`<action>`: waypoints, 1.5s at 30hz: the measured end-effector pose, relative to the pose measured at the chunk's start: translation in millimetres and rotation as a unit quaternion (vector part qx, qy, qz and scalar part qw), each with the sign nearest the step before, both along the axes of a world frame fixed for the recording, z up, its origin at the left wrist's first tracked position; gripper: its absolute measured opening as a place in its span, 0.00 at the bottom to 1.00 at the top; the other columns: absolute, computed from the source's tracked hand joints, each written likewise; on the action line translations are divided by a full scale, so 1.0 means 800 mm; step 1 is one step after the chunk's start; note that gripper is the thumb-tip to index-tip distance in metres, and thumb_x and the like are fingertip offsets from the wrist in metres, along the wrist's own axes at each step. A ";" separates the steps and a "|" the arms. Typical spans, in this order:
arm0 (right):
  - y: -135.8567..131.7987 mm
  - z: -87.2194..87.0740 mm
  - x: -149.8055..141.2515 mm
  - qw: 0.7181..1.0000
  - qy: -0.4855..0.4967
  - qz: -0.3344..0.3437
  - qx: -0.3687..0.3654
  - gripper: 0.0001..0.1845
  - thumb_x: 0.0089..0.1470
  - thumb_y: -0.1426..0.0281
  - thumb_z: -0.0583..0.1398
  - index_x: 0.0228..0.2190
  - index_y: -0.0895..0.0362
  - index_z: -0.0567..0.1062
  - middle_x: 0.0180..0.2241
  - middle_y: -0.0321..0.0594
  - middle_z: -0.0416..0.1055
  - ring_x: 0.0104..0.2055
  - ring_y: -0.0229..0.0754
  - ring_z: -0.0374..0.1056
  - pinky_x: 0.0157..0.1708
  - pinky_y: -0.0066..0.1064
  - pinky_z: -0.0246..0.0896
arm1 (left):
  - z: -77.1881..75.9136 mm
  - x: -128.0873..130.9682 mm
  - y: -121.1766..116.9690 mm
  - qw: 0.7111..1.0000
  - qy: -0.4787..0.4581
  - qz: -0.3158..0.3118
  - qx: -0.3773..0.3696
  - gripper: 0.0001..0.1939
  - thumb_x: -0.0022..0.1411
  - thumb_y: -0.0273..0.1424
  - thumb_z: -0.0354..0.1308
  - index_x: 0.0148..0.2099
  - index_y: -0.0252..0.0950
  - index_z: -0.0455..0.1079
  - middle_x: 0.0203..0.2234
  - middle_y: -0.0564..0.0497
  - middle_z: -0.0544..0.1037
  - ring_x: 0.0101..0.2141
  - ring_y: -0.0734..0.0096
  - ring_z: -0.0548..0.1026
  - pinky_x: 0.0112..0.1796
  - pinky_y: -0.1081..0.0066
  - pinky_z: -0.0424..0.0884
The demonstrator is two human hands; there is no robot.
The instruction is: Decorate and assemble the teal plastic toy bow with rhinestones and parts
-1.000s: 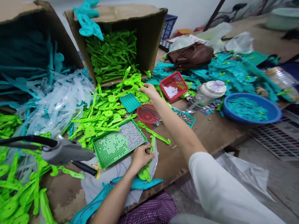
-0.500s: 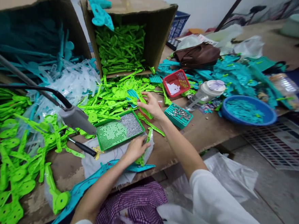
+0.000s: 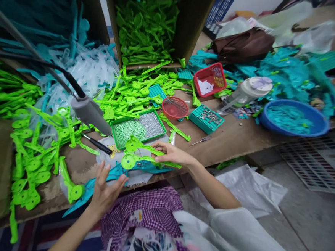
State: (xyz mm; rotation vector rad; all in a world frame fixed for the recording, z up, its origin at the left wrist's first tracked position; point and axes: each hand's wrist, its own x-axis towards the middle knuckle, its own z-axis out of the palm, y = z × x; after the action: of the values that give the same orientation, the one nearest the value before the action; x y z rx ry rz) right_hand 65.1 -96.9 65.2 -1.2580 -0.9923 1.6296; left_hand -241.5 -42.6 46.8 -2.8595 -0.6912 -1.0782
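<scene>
R hand holds 2 green pcs over blue strip, apparently unjoined; L hand spread wide, nothing in it. Prob. early on: lots more loose in pile behind tray.

R hand grips two long bright-green plastic parts w/ round disc ends, discs pointing L. L hand holds nothing, fingers spread, nr long turquoise plastic piece along table edge. Behind the parts: green rect. perforated plastic tray w/ small silver bits on its R side. Further R: round red plastic basket, then teal rect. plastic basket w/ metal bits; blue round plastic basin of turquoise pcs at far R.
</scene>
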 end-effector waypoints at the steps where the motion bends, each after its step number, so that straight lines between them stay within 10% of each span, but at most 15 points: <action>1: 0.000 0.000 -0.010 1.000 0.002 0.015 0.000 0.25 0.39 0.66 0.70 0.41 0.51 0.71 0.33 0.34 0.74 0.38 0.39 0.72 0.40 0.33 0.67 | -0.003 0.007 0.011 1.000 -0.011 -0.015 -0.002 0.40 0.54 0.23 0.67 0.63 0.57 0.58 0.64 0.47 0.57 0.64 0.45 0.60 0.55 0.47 0.69; 5: -0.002 0.001 -0.021 1.000 -0.025 0.009 0.006 0.25 0.41 0.65 0.70 0.43 0.53 0.72 0.35 0.36 0.75 0.37 0.39 0.73 0.38 0.32 0.68 | -0.010 0.019 0.050 0.994 0.036 -0.079 -0.068 0.22 0.65 0.22 0.49 0.57 0.46 0.69 0.51 0.46 0.76 0.53 0.61 0.74 0.50 0.60 0.74; 10: 0.024 0.012 0.044 0.976 -0.131 -0.173 0.013 0.33 0.44 0.59 0.67 0.50 0.60 0.70 0.28 0.39 0.75 0.28 0.41 0.72 0.33 0.36 0.71 | -0.007 0.007 0.027 0.984 -0.025 -0.004 -0.174 0.12 0.65 0.28 0.53 0.47 0.41 0.75 0.43 0.46 0.80 0.45 0.63 0.77 0.46 0.60 0.74; 16: 0.103 0.055 0.134 0.815 -0.437 -0.315 0.214 0.36 0.57 0.46 0.54 0.61 0.53 0.62 0.57 0.48 0.66 0.62 0.53 0.60 0.57 0.50 0.60 | -0.001 0.041 -0.034 0.878 -0.093 0.098 -0.458 0.14 0.60 0.39 0.62 0.44 0.35 0.74 0.35 0.49 0.79 0.37 0.65 0.77 0.41 0.66 0.74; 18: 0.086 0.059 0.127 0.788 -0.464 -0.328 0.239 0.35 0.61 0.47 0.49 0.62 0.51 0.60 0.59 0.45 0.63 0.64 0.51 0.58 0.59 0.51 0.57 | -0.003 0.064 -0.049 0.828 -0.132 0.100 -0.535 0.24 0.57 0.39 0.64 0.54 0.35 0.69 0.37 0.48 0.80 0.36 0.66 0.78 0.40 0.67 0.75; 20: 0.043 0.049 0.102 0.816 -0.422 -0.314 0.238 0.30 0.61 0.48 0.49 0.57 0.50 0.68 0.54 0.43 0.69 0.58 0.47 0.66 0.57 0.47 0.61 | -0.006 0.085 -0.061 0.785 -0.157 0.077 -0.594 0.28 0.56 0.39 0.65 0.56 0.35 0.68 0.39 0.47 0.80 0.36 0.67 0.79 0.38 0.68 0.76; 26: -0.064 -0.043 0.051 0.852 -0.283 -0.418 0.139 0.24 0.51 0.51 0.63 0.43 0.53 0.79 0.41 0.42 0.78 0.42 0.44 0.73 0.46 0.41 0.69 | -0.027 0.129 -0.068 0.681 -0.108 -0.012 -0.724 0.24 0.54 0.40 0.65 0.52 0.35 0.71 0.36 0.47 0.80 0.33 0.64 0.79 0.33 0.67 0.77; 28: -0.060 -0.071 0.059 0.848 -0.245 -0.458 0.107 0.27 0.46 0.49 0.65 0.42 0.55 0.79 0.38 0.42 0.79 0.38 0.44 0.73 0.43 0.40 0.70 | -0.034 0.138 -0.063 0.697 -0.083 -0.035 -0.711 0.27 0.53 0.40 0.66 0.54 0.36 0.70 0.41 0.45 0.79 0.37 0.61 0.79 0.35 0.64 0.77; 35: -0.023 -0.106 0.101 0.872 -0.240 -0.422 0.060 0.28 0.43 0.49 0.66 0.38 0.59 0.78 0.37 0.46 0.79 0.39 0.46 0.75 0.44 0.41 0.70 | -0.034 0.161 -0.048 0.901 -0.017 -0.031 -0.432 0.28 0.52 0.33 0.70 0.55 0.39 0.68 0.49 0.45 0.76 0.50 0.58 0.75 0.50 0.59 0.73; 45: -0.025 -0.104 0.090 0.816 -0.398 -0.393 0.150 0.19 0.58 0.58 0.58 0.44 0.56 0.79 0.47 0.46 0.78 0.50 0.46 0.73 0.53 0.40 0.66 | -0.040 0.181 -0.039 0.940 -0.006 0.007 -0.342 0.25 0.52 0.37 0.69 0.51 0.37 0.71 0.45 0.45 0.80 0.46 0.57 0.77 0.48 0.59 0.70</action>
State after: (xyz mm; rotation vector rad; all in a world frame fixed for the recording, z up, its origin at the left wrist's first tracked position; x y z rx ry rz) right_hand 136.9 -116.8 -18.3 -1.8276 -0.9326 0.2594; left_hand -96.4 -73.6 15.2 -3.3865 -1.3105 -1.0017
